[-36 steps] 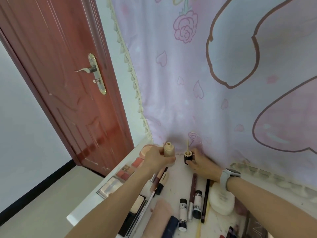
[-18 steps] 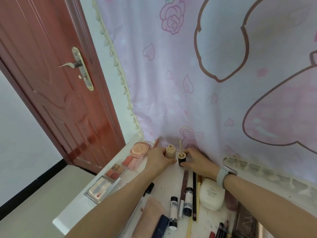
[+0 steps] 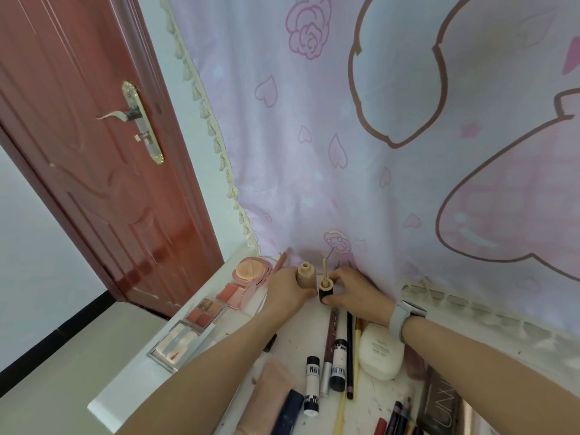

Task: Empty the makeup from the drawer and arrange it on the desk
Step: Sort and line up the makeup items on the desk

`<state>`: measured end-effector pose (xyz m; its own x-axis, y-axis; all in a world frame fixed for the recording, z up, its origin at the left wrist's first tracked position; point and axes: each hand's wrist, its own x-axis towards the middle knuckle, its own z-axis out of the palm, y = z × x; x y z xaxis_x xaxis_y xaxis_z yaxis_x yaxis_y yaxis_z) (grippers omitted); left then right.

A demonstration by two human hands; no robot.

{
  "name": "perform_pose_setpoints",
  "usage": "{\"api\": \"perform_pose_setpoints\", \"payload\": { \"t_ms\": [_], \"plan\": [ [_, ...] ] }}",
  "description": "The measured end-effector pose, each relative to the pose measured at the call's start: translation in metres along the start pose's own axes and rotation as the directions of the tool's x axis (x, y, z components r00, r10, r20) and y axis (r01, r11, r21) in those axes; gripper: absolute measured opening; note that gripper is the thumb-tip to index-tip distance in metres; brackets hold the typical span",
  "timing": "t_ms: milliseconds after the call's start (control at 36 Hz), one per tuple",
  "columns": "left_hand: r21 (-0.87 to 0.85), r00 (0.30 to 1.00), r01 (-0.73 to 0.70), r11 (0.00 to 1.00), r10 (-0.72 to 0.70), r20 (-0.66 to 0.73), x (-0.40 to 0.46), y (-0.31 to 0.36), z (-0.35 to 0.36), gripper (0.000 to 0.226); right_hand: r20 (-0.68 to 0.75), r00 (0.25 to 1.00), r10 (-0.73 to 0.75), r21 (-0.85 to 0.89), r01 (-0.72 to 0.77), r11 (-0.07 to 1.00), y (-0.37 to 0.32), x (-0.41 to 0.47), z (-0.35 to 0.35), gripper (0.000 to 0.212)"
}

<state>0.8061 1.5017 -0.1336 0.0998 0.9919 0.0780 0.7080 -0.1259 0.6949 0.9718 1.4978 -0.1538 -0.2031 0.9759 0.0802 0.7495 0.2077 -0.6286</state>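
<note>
At the back of the white desk (image 3: 144,384), my left hand (image 3: 287,293) grips an uncapped beige foundation bottle (image 3: 306,276) that stands upright. Right beside it my right hand (image 3: 354,291) pinches its black cap (image 3: 325,291), upside down on the desk with the applicator stick pointing up. Makeup lies in rows on the desk: a round pink powder compact (image 3: 251,271), blush palettes (image 3: 232,293), an eyeshadow palette (image 3: 205,312), tubes (image 3: 312,384) and pencils (image 3: 350,353). No drawer is in view.
A pink printed curtain (image 3: 376,152) hangs right behind the desk. A red-brown door (image 3: 94,152) stands to the left. A white oval case (image 3: 381,354) and a dark palette (image 3: 442,403) lie at the right; a pink pouch (image 3: 270,394) lies near the front.
Both hands lowered the bottle and the cap to the desk near the curtain. The view has tilted down a little.
</note>
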Motion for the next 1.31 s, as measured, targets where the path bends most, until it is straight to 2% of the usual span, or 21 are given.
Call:
{"api": "perform_pose_setpoints", "payload": {
  "t_ms": [139,194,389,472,500,556,611,667,750,861,944,1056,1139,1222,1306],
  "plan": [
    [0.025,1.0,0.0,1.0,-0.001,0.019,-0.002,0.002,-0.002,0.015,0.003,1.0,0.014,-0.001,-0.014,1.0,-0.003,0.0,0.0,0.027],
    [0.044,0.999,-0.002,0.999,0.001,0.033,-0.003,0.001,-0.003,0.021,0.011,1.0,0.024,0.0,-0.024,1.0,-0.004,-0.001,-0.001,0.029],
    [0.143,0.997,-0.042,0.989,0.031,0.072,-0.016,0.006,-0.015,0.015,0.021,0.999,0.031,-0.011,-0.031,0.999,-0.005,-0.017,-0.009,0.058],
    [0.142,0.997,-0.043,0.989,0.034,0.067,-0.026,0.009,-0.029,0.033,0.005,1.0,-0.018,-0.05,0.018,0.999,-0.002,-0.035,-0.019,0.047],
    [0.124,0.998,-0.048,0.991,0.041,0.057,-0.028,0.009,-0.034,0.029,0.025,0.999,-0.035,-0.056,0.036,0.998,-0.002,-0.043,-0.022,0.042],
    [0.135,0.998,-0.055,0.989,0.05,0.041,-0.032,0.012,-0.045,0.012,0.114,0.991,-0.063,-0.112,0.076,0.991,0.0,-0.057,-0.031,0.036],
    [0.12,0.997,-0.081,0.99,0.078,0.029,-0.038,0.015,-0.055,0.033,0.207,0.975,-0.08,-0.181,0.119,0.976,0.002,-0.07,-0.038,0.041],
    [0.076,0.996,-0.09,0.993,0.089,0.019,-0.049,0.023,-0.066,0.039,0.255,0.964,-0.079,-0.257,0.147,0.955,0.004,-0.08,-0.044,0.051],
    [-0.014,0.995,-0.099,0.995,0.099,-0.027,-0.069,0.038,-0.075,0.038,0.273,0.96,-0.053,-0.387,0.16,0.908,0.005,-0.09,-0.048,0.062],
    [-0.083,0.978,-0.182,0.98,0.172,-0.122,-0.094,0.061,-0.074,0.03,0.26,0.966,0.01,-0.527,0.133,0.839,0.004,-0.094,-0.051,0.072],
    [-0.144,0.973,-0.217,0.966,0.201,-0.116,-0.11,0.075,-0.066,0.025,0.255,0.966,0.045,-0.561,0.109,0.821,0.007,-0.095,-0.048,0.081],
    [-0.217,0.978,-0.206,0.954,0.191,-0.086,-0.125,0.076,-0.047,0.022,0.237,0.969,0.072,-0.539,0.069,0.839,0.007,-0.099,-0.047,0.089],
    [-0.222,0.986,-0.162,0.961,0.149,-0.074,-0.133,0.065,-0.029,0.025,0.202,0.979,0.037,-0.363,0.04,0.931,0.002,-0.104,-0.049,0.086],
    [-0.21,0.995,-0.105,0.972,0.103,-0.016,-0.142,0.054,-0.015,0.026,0.147,0.989,0.003,-0.103,0.012,0.995,-0.005,-0.109,-0.051,0.064],
    [-0.21,0.998,-0.062,0.976,0.066,0.015,-0.152,0.045,-0.004,0.031,0.032,0.999,0.012,-0.026,-0.011,1.0,-0.009,-0.111,-0.057,0.034]
  ]
}}
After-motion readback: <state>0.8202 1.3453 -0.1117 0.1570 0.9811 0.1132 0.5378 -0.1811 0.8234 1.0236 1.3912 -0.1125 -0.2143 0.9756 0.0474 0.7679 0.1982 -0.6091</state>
